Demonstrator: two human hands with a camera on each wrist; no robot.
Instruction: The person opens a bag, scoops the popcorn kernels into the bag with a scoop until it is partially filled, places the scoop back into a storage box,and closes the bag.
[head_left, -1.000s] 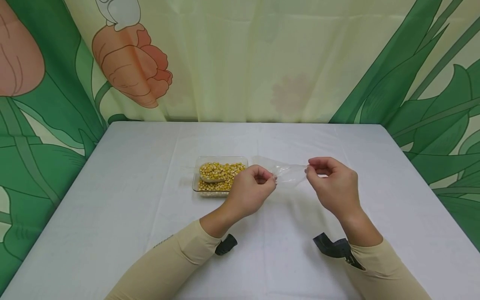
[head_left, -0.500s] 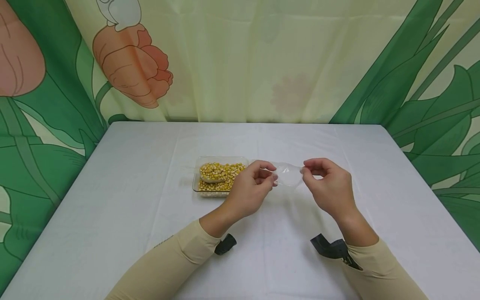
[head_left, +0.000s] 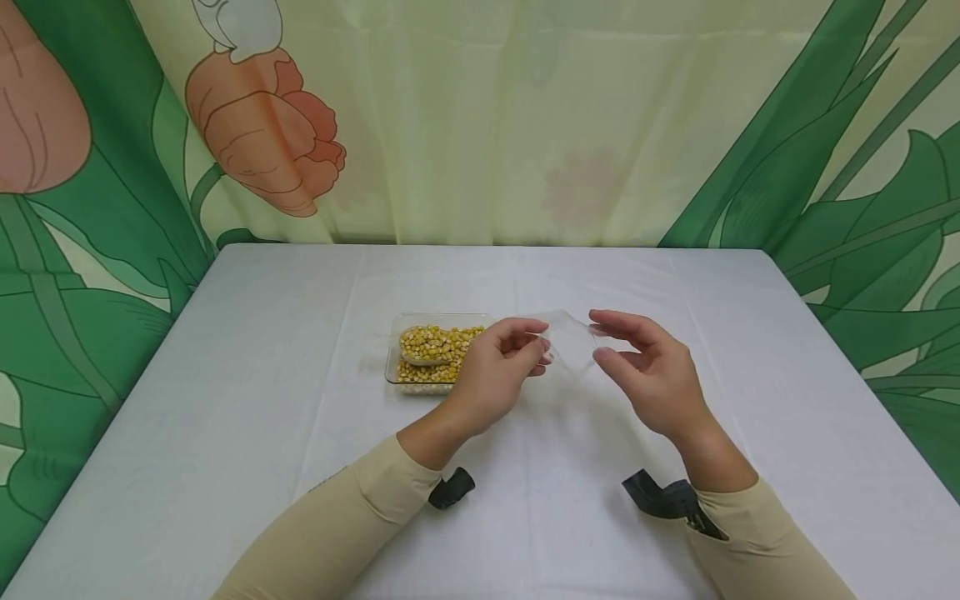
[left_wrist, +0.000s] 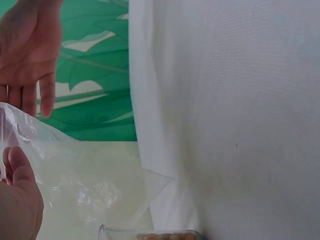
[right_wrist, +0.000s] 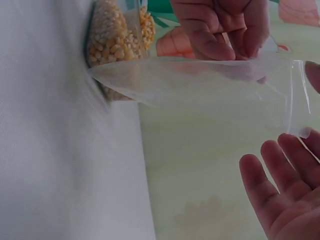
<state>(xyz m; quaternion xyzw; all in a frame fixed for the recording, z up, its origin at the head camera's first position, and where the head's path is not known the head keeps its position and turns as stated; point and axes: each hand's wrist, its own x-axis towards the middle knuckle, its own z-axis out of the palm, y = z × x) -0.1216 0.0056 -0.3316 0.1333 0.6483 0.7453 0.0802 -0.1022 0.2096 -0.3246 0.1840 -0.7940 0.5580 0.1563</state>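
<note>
A clear plastic bag [head_left: 570, 342] hangs between the two hands above the table, its mouth spread. My left hand [head_left: 498, 367] pinches one side of the bag near the mouth. On the other side is my right hand [head_left: 660, 375], thumb and fingers apart, fingertips right at the bag's rim. In the right wrist view the bag [right_wrist: 200, 85] stretches down to a pointed corner in front of the corn container, and the right fingers [right_wrist: 295, 170] are spread. Across the left wrist view, the bag [left_wrist: 95, 195] runs beside the left thumb.
Behind the left hand, a clear rectangular container [head_left: 423, 388] holds yellow corn kernels [head_left: 442, 340], with a rounded clear edge like a scoop's among them. A white cloth [head_left: 300, 333] covers the table. A patterned curtain [head_left: 480, 125] hangs behind it.
The right hand has moved left toward the left hand and its fingers have spread from a pinch. The bag, earlier pulled flat, now has a wider mouth.
</note>
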